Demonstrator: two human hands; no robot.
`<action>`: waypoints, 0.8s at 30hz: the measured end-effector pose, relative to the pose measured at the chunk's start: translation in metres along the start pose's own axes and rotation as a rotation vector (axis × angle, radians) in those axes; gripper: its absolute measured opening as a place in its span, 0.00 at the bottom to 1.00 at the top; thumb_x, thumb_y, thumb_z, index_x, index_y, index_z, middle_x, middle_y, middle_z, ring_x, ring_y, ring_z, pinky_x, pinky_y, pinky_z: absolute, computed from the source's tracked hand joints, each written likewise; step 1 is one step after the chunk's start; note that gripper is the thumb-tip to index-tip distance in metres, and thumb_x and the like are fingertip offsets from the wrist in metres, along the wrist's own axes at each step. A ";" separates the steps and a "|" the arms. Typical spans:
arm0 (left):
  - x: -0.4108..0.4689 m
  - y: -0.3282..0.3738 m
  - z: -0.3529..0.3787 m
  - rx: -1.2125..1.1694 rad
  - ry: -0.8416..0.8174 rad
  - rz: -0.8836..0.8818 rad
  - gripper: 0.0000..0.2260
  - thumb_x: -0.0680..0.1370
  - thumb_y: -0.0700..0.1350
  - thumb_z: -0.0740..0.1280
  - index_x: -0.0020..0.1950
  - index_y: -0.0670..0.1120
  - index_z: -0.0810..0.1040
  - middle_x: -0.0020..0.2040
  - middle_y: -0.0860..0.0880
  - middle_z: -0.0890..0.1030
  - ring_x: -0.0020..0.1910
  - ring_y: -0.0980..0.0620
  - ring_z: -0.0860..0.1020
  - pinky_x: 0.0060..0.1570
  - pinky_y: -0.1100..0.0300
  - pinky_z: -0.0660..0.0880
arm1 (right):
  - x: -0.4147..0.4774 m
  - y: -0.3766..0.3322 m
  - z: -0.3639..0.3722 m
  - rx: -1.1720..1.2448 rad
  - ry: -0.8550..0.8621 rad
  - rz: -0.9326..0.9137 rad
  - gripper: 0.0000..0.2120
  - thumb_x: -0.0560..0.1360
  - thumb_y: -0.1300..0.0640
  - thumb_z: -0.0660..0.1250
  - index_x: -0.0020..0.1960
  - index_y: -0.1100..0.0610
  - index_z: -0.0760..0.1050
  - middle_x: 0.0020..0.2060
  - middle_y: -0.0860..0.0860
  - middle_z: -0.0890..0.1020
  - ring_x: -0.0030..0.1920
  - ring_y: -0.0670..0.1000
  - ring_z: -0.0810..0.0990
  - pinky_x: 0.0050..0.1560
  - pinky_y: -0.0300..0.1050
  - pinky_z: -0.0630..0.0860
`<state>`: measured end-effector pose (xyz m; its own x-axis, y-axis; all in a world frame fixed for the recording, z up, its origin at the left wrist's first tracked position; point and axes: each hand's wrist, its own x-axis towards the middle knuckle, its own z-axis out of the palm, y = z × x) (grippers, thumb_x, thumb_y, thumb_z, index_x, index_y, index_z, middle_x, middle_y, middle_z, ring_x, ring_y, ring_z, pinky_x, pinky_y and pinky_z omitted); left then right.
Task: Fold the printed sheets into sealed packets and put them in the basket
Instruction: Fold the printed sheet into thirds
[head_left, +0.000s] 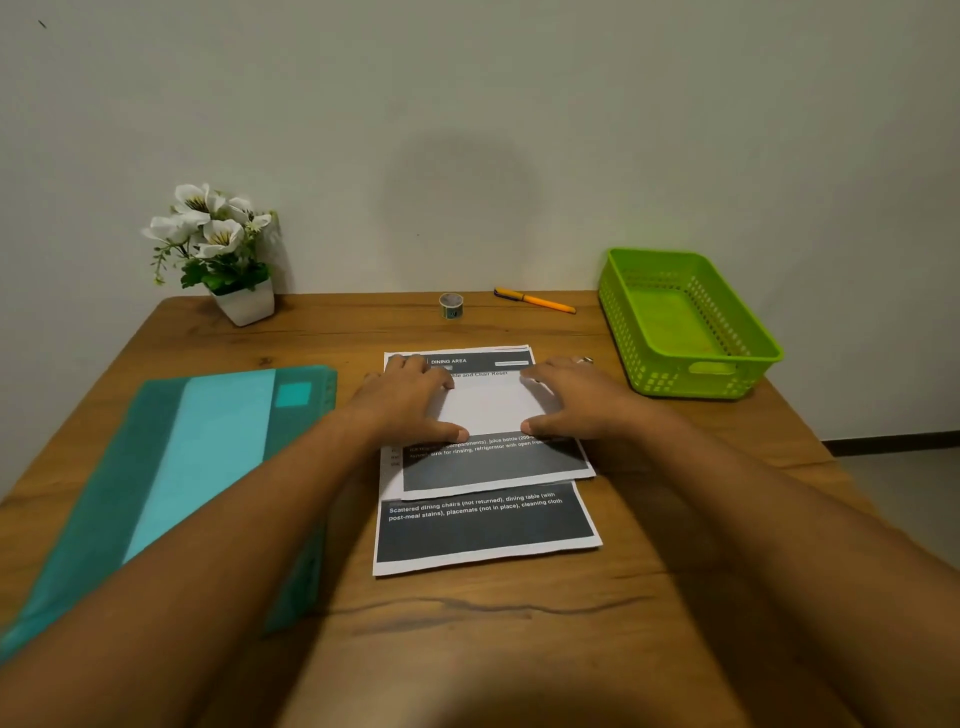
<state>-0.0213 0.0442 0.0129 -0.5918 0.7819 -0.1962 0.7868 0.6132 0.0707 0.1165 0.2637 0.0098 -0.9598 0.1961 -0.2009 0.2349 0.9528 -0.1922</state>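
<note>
Two printed sheets lie stacked in the middle of the wooden table. The top sheet (493, 462) has its far part folded toward me, so a blank white flap (488, 405) shows. My left hand (410, 400) presses flat on the flap's left side. On its right side my right hand (576, 400) presses down, with the thumb at the flap's near edge. The lower sheet (485, 530) sticks out toward me, with dark bands and white text. The green plastic basket (727, 364) stands at the right with nothing in it.
A small roll of tape (451, 305) and an orange pen (535, 300) lie near the far edge by the wall. A white pot of artificial flowers (228, 260) stands at the far left. A teal folder (171, 478) covers the table's left side.
</note>
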 end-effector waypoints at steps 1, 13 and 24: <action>0.001 0.000 -0.002 -0.016 -0.010 -0.004 0.37 0.72 0.71 0.70 0.75 0.55 0.67 0.73 0.47 0.68 0.73 0.45 0.64 0.68 0.44 0.67 | 0.001 -0.001 -0.002 0.008 -0.006 0.005 0.41 0.74 0.36 0.73 0.80 0.50 0.64 0.76 0.53 0.69 0.74 0.58 0.68 0.73 0.56 0.68; -0.005 0.018 0.006 -0.015 0.252 0.095 0.36 0.70 0.67 0.74 0.72 0.56 0.66 0.70 0.52 0.73 0.69 0.49 0.69 0.68 0.46 0.66 | -0.008 -0.044 -0.009 -0.175 0.194 -0.067 0.41 0.70 0.33 0.74 0.74 0.54 0.66 0.68 0.55 0.74 0.68 0.57 0.72 0.71 0.57 0.64; -0.037 0.001 0.009 0.028 0.425 0.116 0.31 0.73 0.63 0.74 0.71 0.54 0.70 0.68 0.52 0.76 0.67 0.48 0.73 0.64 0.49 0.65 | -0.026 -0.031 -0.008 -0.237 0.216 -0.102 0.33 0.73 0.41 0.74 0.73 0.50 0.67 0.65 0.52 0.81 0.65 0.56 0.78 0.65 0.55 0.65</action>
<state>0.0030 0.0155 0.0114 -0.5144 0.8256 0.2319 0.8531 0.5201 0.0408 0.1326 0.2310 0.0285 -0.9929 0.1171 0.0213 0.1177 0.9925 0.0327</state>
